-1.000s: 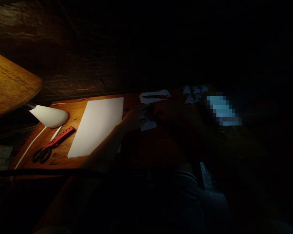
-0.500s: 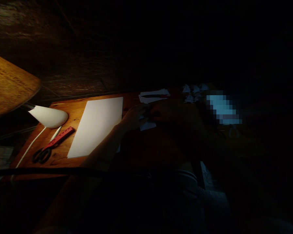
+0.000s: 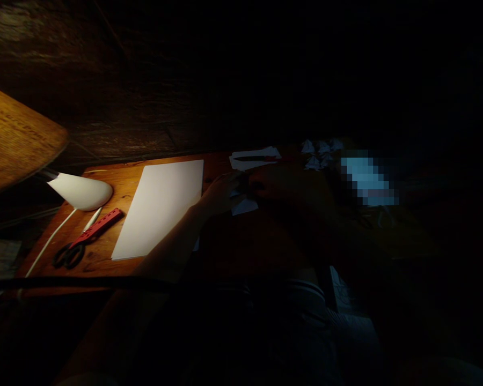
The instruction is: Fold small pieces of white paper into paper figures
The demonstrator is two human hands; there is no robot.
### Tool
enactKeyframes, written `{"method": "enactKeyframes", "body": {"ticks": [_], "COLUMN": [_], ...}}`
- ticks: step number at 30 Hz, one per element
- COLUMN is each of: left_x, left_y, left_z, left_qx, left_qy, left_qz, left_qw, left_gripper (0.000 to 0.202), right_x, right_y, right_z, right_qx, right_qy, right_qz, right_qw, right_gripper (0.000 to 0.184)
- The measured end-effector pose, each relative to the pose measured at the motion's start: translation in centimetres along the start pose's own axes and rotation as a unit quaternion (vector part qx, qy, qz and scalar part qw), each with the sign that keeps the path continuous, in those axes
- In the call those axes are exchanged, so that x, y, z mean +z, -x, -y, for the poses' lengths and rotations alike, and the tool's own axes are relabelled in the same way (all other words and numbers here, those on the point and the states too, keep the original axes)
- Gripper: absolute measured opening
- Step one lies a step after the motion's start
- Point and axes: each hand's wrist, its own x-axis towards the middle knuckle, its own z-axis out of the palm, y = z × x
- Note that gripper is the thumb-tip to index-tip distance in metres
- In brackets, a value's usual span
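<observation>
A small piece of white paper (image 3: 244, 207) lies at the middle of the wooden table, partly covered by my fingers. My left hand (image 3: 221, 188) is closed on its upper left part. From the right, my right hand (image 3: 268, 183) meets it at the paper's upper edge, its fingers curled in deep shadow. What the right fingers hold is too dark to make out. Just beyond my hands, a dark pointed tool with a reddish handle (image 3: 255, 158) rests on several paper pieces (image 3: 238, 162). Several folded paper shapes (image 3: 313, 162) stand in two rows to the right.
A stack of white paper sheets (image 3: 161, 206) lies left of my hands, under my left forearm. Farther left are red-covered scissors (image 3: 99, 228), a white pointed object (image 3: 92, 220) and a lamp with a white base (image 3: 82, 193). A blurred bright screen (image 3: 368, 177) glows at the right.
Both hands stay at the paper with barely any shift of the fingers. The rest of the table looks the same.
</observation>
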Motion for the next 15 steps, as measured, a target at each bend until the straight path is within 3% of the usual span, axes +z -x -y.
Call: {"method": "enactKeyframes", "body": {"ticks": [15], "left_x": [0.09], "left_y": [-0.11], "left_z": [0.32], "left_qx": [0.029], "left_qy": [0.021], "left_qz": [-0.01], "left_qw": [0.999], "left_gripper": [0.051], "right_x": [-0.38], "right_y": [0.01], "right_z": [0.11], "right_qx": [-0.033], "right_qy": [-0.016], "right_qz": [0.041], "right_qw": [0.998], "right_gripper": [0.017]}}
